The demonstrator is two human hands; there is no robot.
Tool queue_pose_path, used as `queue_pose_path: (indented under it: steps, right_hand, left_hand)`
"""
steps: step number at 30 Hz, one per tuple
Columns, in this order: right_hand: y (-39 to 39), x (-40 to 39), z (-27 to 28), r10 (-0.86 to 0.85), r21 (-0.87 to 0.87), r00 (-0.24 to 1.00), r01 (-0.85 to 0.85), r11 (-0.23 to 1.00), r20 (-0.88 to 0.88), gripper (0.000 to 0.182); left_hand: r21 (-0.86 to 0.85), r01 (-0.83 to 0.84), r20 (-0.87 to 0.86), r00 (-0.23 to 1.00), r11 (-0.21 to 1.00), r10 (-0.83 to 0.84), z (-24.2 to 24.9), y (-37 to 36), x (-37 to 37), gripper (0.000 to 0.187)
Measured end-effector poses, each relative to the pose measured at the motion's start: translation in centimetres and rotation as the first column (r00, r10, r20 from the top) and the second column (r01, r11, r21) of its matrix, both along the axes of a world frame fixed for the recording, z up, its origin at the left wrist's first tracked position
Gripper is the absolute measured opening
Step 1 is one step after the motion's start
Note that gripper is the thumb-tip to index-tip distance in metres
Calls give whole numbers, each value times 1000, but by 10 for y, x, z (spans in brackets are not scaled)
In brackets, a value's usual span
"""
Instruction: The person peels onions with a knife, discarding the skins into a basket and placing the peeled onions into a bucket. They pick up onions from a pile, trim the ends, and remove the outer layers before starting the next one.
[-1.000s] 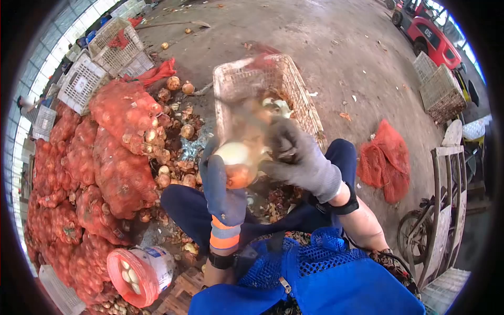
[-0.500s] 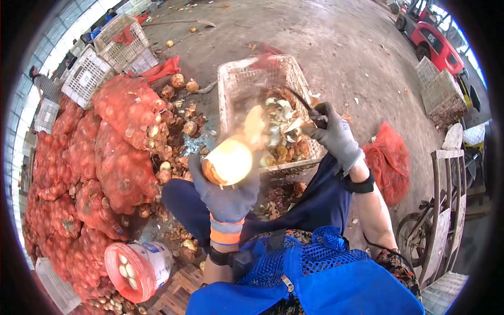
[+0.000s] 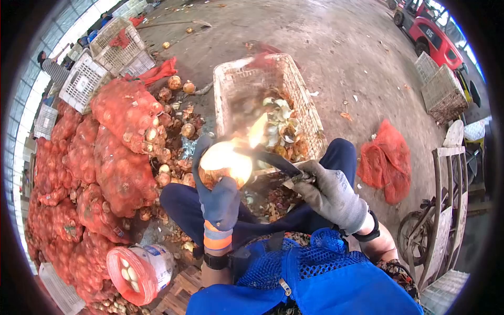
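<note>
My left hand (image 3: 219, 203), in a grey-blue glove with an orange cuff, is wrapped round a large onion (image 3: 211, 176) whose upper side is washed out by glare. In my gloved right hand (image 3: 336, 197) is a knife (image 3: 278, 164), its dark blade pointing left to the onion's right side. Glare hides whether the blade touches it. Just beyond both hands stands a dirty white plastic crate (image 3: 306, 97) with onion skins and peelings (image 3: 286, 131) heaped in its right part.
Red mesh sacks of onions (image 3: 123, 170) pile up at left, with loose onions (image 3: 187, 130) beside them. A bucket (image 3: 157, 265) holding peeled onions stands at lower left. An empty-looking red mesh bag (image 3: 386, 163) lies at right, near a hand cart (image 3: 443, 210). A forklift (image 3: 433, 39) is behind.
My right hand has come down and towards me, bringing the knife blade across to the onion. The onion in my left hand has shifted slightly left and turned.
</note>
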State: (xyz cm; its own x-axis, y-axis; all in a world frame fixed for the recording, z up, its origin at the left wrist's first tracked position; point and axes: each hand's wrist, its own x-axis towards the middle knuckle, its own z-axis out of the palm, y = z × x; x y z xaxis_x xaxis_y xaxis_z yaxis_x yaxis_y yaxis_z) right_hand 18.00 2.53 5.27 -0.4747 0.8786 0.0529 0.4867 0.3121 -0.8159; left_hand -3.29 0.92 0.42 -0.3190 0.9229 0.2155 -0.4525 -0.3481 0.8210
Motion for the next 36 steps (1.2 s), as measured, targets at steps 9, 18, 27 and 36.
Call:
queue_pose_path:
  steps: [9, 18, 27, 36]
  right_hand:
    - [4, -1, 5, 70, 18, 997, -70, 997, 24, 21]
    - [-15, -70, -37, -137, 214, 972, 178, 961, -191, 33]
    - [-15, -33, -43, 147, 67, 967, -135, 989, -210, 29]
    - [44, 8, -32, -90, -292, 854, -74, 954, -512, 24]
  left_hand:
    - [0, -12, -102, 995, 1000, 12, 8, 1, 3, 79]
    - [-119, 6, 245, 969, 993, 23, 14, 3, 42, 60]
    - [-126, -152, 38, 987, 980, 158, -17, 8, 3, 52]
    - [-36, 397, 585, 753, 917, -303, -11, -17, -10, 65]
